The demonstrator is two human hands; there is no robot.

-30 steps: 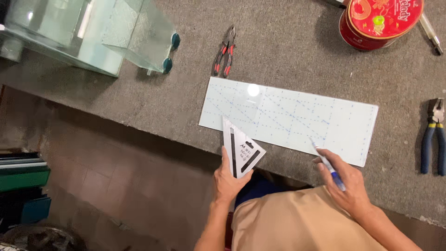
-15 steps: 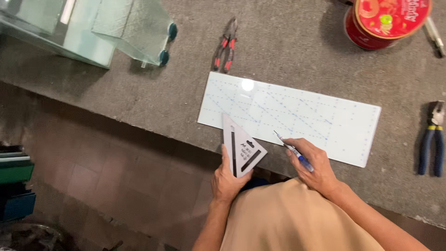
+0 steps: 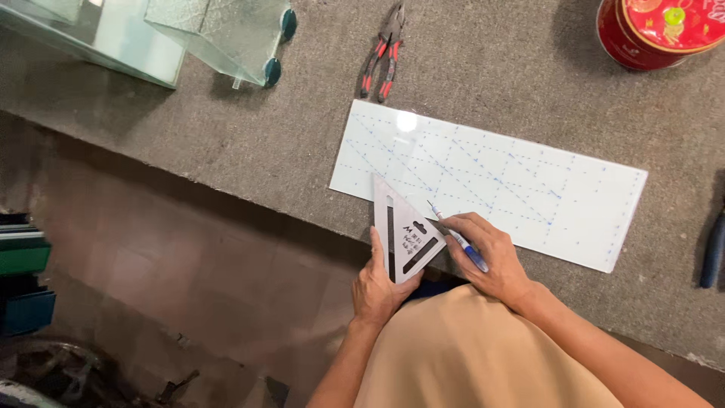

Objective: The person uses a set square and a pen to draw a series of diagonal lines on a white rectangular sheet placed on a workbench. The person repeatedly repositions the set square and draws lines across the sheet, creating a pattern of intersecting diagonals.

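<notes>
Slid left along the glass sheet (image 3: 513, 181) since a moment ago, right hand (image 3: 487, 257) pinching blue pen (image 3: 461, 240) in its grip, tip touching triangular square (image 3: 404, 238), left hand (image 3: 381, 279) gripping square's near corner at worktop (image 3: 226, 136) edge

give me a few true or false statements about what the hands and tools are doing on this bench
1. The left hand holds a triangular square at the near edge of the glass sheet. True.
2. The right hand holds a hammer. False: it holds a blue pen, tip close to the square's slanted edge.
3. The red-handled pliers lie on the glass sheet. False: they lie on the grey bench beyond it, apart from it.
4. The glass sheet carries dashed blue lines. True.
5. The red round tin sits at the far right of the bench. True.
</notes>
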